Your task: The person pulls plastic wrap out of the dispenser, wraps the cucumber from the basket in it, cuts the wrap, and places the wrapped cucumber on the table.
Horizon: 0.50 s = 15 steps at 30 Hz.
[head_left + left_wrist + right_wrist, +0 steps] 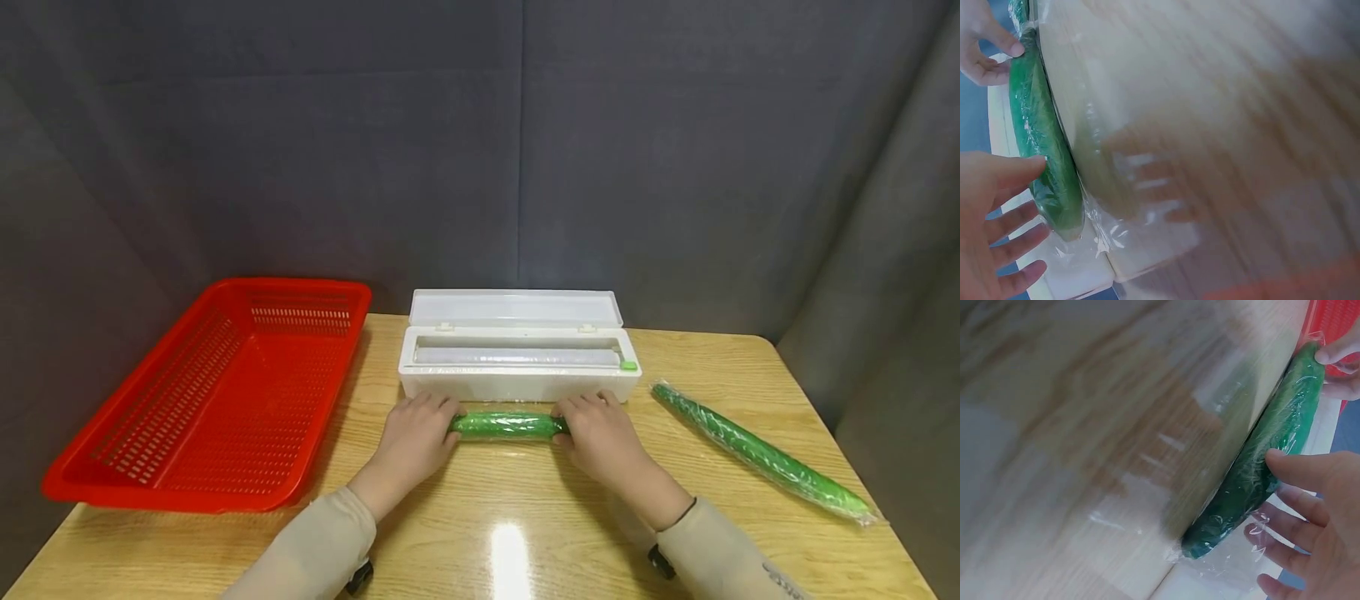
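A green cucumber (506, 426) in clear plastic film lies crosswise on the table, just in front of a white cling film dispenser (521, 387). My left hand (420, 432) holds its left end and my right hand (602, 435) its right end. In the left wrist view, the left thumb presses the near side of the cucumber (1030, 106), with the other fingers spread behind it. The right wrist view has the right thumb on the cucumber (1288, 419) likewise. Loose film (1232, 555) sticks out past the cucumber's end.
At the left stands a red plastic basket (251, 400). Another film-wrapped cucumber (757, 454) lies slanting on the right of the wooden table (442, 533). The dispenser's lid (513, 308) is raised, showing the film roll (517, 357). A dark curtain (420, 167) hangs behind.
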Tool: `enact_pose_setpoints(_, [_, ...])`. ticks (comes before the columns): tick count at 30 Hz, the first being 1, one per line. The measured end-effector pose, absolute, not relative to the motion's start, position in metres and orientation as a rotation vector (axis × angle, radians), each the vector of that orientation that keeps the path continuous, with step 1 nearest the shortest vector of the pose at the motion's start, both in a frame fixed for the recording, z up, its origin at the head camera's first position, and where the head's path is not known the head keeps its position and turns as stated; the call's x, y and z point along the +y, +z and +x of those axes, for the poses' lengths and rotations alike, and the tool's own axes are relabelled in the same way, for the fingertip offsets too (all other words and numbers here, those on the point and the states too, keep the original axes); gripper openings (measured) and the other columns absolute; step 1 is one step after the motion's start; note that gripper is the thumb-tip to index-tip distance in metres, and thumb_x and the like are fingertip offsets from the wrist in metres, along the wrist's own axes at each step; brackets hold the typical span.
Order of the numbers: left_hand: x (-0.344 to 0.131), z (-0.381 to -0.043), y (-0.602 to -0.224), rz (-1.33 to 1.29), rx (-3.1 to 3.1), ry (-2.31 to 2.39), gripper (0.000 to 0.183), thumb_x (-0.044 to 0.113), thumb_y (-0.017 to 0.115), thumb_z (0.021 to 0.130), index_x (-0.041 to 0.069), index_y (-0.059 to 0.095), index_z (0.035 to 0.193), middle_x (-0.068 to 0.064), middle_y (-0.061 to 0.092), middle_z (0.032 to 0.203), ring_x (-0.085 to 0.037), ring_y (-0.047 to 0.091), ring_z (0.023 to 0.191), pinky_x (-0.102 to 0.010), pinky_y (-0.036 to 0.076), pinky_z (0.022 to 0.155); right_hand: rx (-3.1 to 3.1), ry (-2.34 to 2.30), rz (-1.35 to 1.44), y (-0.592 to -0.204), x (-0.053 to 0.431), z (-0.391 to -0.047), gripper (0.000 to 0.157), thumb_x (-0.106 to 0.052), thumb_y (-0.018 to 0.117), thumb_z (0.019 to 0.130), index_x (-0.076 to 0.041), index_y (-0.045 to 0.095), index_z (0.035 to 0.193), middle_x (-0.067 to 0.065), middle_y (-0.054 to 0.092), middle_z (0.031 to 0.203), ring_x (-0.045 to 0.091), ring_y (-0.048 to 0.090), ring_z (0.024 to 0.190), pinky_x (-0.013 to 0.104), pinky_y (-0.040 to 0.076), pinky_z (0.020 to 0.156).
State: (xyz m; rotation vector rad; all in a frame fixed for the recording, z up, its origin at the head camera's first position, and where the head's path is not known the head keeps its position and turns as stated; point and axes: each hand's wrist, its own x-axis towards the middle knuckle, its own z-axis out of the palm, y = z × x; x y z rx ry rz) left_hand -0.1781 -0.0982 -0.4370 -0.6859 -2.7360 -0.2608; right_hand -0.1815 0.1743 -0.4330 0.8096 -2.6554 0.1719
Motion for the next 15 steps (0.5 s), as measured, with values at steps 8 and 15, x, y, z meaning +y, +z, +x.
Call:
enact_pose_setpoints(8, [-0.0990,-0.1801,-0.4360,-0.723,-2.755,-0.254,0.046,0.015,0.088,0.072,0.012,0.068,0.113,-0.005,0.061,0.108,-0.026,0.059,0.106,-0.041,0.050,0.080,-2.634,0.085,0.809,-0.4307,0.1728,-0.1837,0.036,-0.022,0.092,0.068,-0.007,0.071,0.093,0.004,0.068,0.088,0.027,0.063,0.085,0.045,0.047,0.079])
enact_pose_setpoints(15, [-0.0965,-0.1836,-0.4393,-0.733,-2.743,-0.234,0.051,0.011,0.089,0.069,0.012,0.061,0.112,-0.006,0.060,0.112,-0.026,0.060,0.105,-0.039,0.050,0.073,-2.626,0.059,0.812,-0.4317,0.1706,-0.1827,0.040,-0.022,0.094,0.064,-0.006,0.070,0.090,0.004,0.064,0.084,0.025,0.061,0.082,0.043,0.047,0.074])
